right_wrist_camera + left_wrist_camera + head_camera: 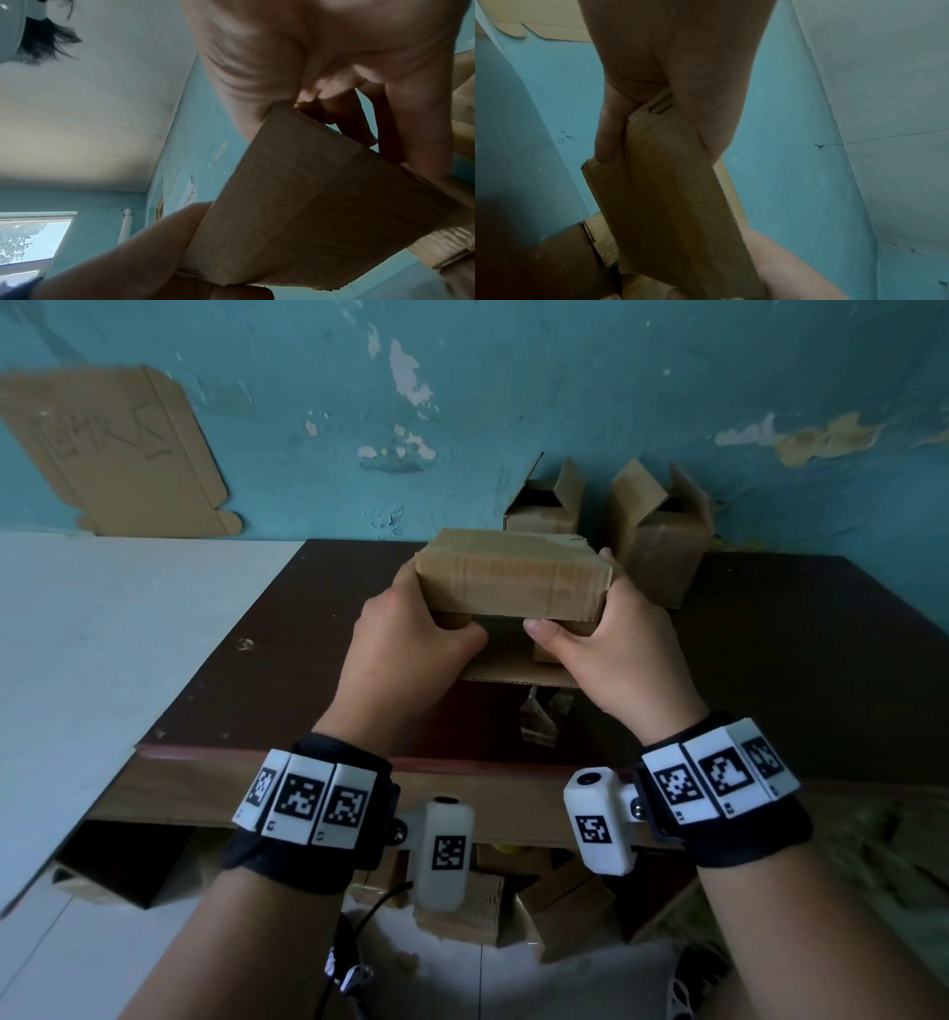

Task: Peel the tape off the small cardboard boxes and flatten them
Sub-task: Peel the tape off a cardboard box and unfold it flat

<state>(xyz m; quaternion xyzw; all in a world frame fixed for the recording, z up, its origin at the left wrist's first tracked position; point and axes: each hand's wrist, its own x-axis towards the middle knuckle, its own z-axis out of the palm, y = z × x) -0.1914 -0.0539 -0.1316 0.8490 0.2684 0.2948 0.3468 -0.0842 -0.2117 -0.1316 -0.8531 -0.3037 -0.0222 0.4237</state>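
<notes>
Below the near edge of the dark brown wooden worktop [267, 660], brown cardboard pieces [462, 906] lie on the floor, seemingly finished. Above the worktop's middle, the left hand [405, 634] and right hand [611, 644] each hold an end of a plain brown cardboard box [508, 577], fingers curled in a firm grip; it looks part-collapsed. Two open-flapped brown boxes [657, 541] wait at the far edge. The worktop's left side offers room.

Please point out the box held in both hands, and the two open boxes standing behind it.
held box [508, 588], head view, front face.
left open box [539, 522], head view, front wall.
right open box [662, 557], head view, front wall.
</notes>
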